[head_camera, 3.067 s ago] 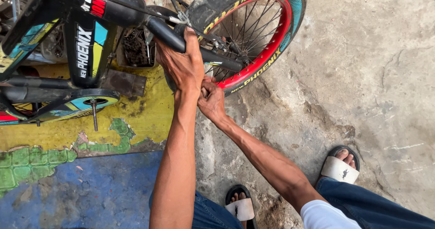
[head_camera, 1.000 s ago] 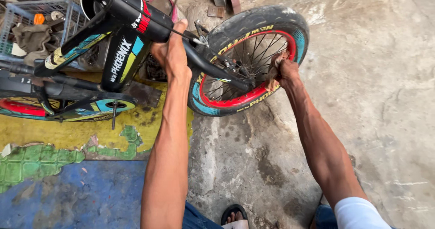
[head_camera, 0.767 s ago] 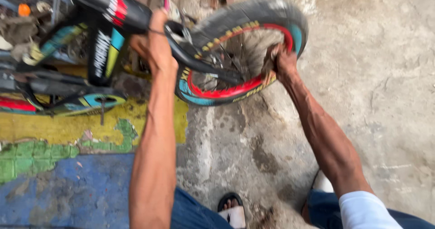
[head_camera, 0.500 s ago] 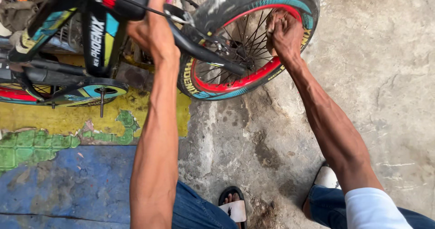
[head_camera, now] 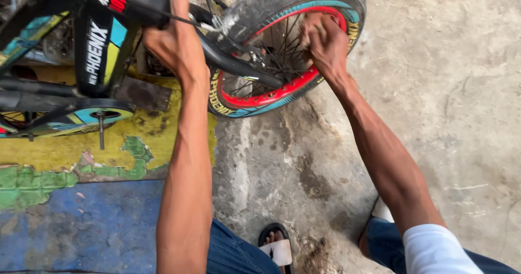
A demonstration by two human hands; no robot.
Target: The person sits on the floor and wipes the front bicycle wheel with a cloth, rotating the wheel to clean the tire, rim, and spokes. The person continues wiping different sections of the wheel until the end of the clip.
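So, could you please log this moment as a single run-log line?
left hand: gripping black bike frame | right hand: on wheel at red rim | ground: concrete floor

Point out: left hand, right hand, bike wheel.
left hand (head_camera: 176,43), head view, on the back of the hand gripping the black frame tube.
right hand (head_camera: 324,40), head view, on the knuckles at the rim.
bike wheel (head_camera: 271,0), head view, on the dusty black tyre tread.

The bike frame (head_camera: 97,40) fills the upper left of the frame, and the wheel (head_camera: 282,46) fills the top middle. Thin spokes (head_camera: 271,51) leave only small gaps. The concrete floor (head_camera: 445,100) on the right is open.
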